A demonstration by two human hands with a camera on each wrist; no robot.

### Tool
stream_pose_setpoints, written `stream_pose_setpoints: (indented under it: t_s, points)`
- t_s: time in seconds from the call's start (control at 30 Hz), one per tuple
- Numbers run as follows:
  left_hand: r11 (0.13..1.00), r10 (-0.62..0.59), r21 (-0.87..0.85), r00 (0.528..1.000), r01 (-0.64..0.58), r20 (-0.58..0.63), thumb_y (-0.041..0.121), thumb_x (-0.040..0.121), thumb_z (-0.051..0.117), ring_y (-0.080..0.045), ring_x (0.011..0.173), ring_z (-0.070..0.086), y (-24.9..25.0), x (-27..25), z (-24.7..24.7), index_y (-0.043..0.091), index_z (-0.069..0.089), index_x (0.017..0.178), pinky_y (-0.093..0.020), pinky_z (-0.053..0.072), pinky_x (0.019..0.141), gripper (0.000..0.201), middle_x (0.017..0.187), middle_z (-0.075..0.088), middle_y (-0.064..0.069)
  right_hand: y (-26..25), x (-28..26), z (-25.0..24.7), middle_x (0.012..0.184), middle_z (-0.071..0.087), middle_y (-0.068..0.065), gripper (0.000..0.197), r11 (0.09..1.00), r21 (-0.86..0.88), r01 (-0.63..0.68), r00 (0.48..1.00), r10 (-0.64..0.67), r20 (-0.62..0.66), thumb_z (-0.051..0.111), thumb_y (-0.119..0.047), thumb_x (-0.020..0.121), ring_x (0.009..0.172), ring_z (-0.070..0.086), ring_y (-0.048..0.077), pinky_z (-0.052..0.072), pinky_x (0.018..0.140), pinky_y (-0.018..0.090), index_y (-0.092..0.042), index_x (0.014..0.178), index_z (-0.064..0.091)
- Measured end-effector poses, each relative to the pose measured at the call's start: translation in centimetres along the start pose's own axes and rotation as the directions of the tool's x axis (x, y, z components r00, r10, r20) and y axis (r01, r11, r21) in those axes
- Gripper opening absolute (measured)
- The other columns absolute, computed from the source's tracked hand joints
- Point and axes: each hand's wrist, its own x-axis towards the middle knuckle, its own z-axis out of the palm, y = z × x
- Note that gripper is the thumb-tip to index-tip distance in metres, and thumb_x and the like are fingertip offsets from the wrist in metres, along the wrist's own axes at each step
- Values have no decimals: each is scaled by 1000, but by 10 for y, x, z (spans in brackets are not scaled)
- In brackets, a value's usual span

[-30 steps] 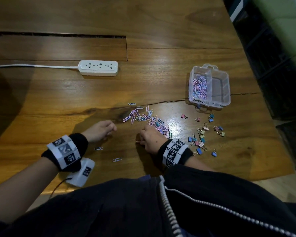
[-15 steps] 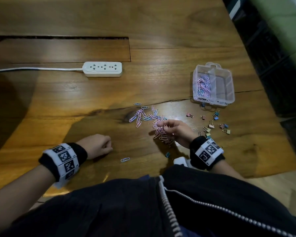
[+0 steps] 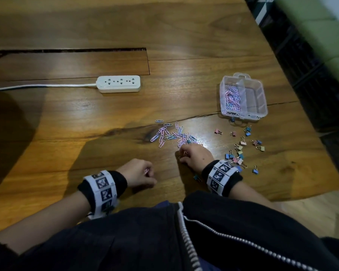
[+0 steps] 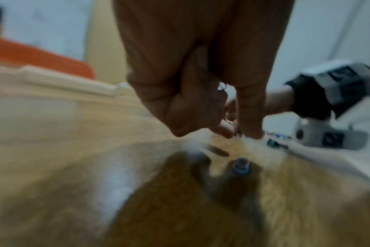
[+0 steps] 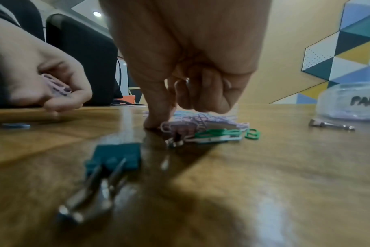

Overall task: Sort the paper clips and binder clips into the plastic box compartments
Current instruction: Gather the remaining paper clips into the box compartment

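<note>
Wooden planks make up the table (image 3: 184,94), its grain glossy under the light, and a dark strip with a green edge runs along its far right side. At the left, a white power strip (image 3: 118,83) lies flat with its cord trailing off toward the left edge. Nearer the person, the left hand (image 3: 139,174) rests on the wood with its fingers curled round a small bunch of pink paper clips (image 5: 55,86) — the right wrist view shows them tucked in the cupped palm. Just right of it sits the loose heap of paper clips (image 3: 170,133), pink, lilac and pale blue, spread flat on the table. The right hand (image 3: 196,156) is at the near edge of that heap, fingers bent down, thumb tip pressed on the wood beside a few clips; its other fingers are folded into the palm, and whether they hold anything I cannot tell. A teal binder clip (image 3: 197,178) lies alone just beside the right wrist, handles pointing toward the person. Further right the binder clips (image 3: 241,151) are scattered — blue, pink, yellow ones, apart from each other. Beyond them stands the clear plastic box (image 3: 259,94), open, its left compartment filled with paper clips and its right compartment bare.
</note>
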Motion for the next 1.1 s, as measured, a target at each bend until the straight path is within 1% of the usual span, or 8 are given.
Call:
stream_pose_setpoints:
  t_s: [0.27,0.37,0.43,0.53,0.63,0.73,0.87,1.1]
  points:
    - [942,28,329,995,-59,97,35,89,53,-23,91,58,2,-8,11,19,43,80,-32,42,75,21,86,53,0,2,6,3,106,53,7,16,984,-139,112,992,-102,72,48,-22,91,97,50,20,43,85,33,-10,99,54]
    - [989,43,137,997,-52,63,27,93,48,-16,72,51,-3,-9,9,22,39,67,-25,38,67,27,75,50,3,6,6,4,93,49,4,7,988,146,51,999,-53,12,47,-15,90,84,46,16,42,78,29,-13,85,50]
    - [969,-22,-248,1000,21,-2,13,92,46,-7,53,42,-8,-10,1,20,37,61,-20,34,53,33,62,44,2,8,6,3,79,49,-1,15,896,443,-19,1000,6,31,47,-9,90,73,48,11,38,65,22,-15,77,45]
    - [480,-100,-873,994,86,43,7,77,44,-4,31,29,-15,-14,-12,12,38,63,-10,22,31,16,48,42,-2,5,3,0,68,51,0,26,581,796,-171,973,-30,231,40,4,90,49,50,-1,37,47,12,-18,78,48]
    - [190,-81,-978,994,87,73,11,65,42,-6,29,28,-21,-20,-19,10,43,68,-5,20,31,3,47,45,-2,-7,2,-4,65,47,1,29,434,844,-315,918,-87,387,34,4,90,39,43,1,31,36,12,-14,78,53]
    - [109,-69,-991,995,81,74,16,72,44,-6,31,30,-24,-25,-20,11,46,66,-8,20,30,8,49,44,0,-25,3,2,67,50,-1,23,613,746,-260,911,-101,401,47,-20,91,52,45,8,37,49,18,-19,68,53]
    - [140,-224,-983,971,121,87,21,93,43,-4,29,27,-24,-27,-20,16,39,61,-11,16,29,32,44,37,5,-56,4,22,85,63,3,13,902,397,167,914,-293,280,69,-28,76,80,55,16,45,78,32,-20,77,59]
    - [255,-263,-966,965,50,-20,10,94,43,-3,31,31,-29,-21,-29,11,47,79,-12,20,27,15,60,41,-3,-89,2,47,110,54,16,30,855,-97,510,843,-474,255,56,-23,84,102,56,32,44,82,38,-10,112,56]
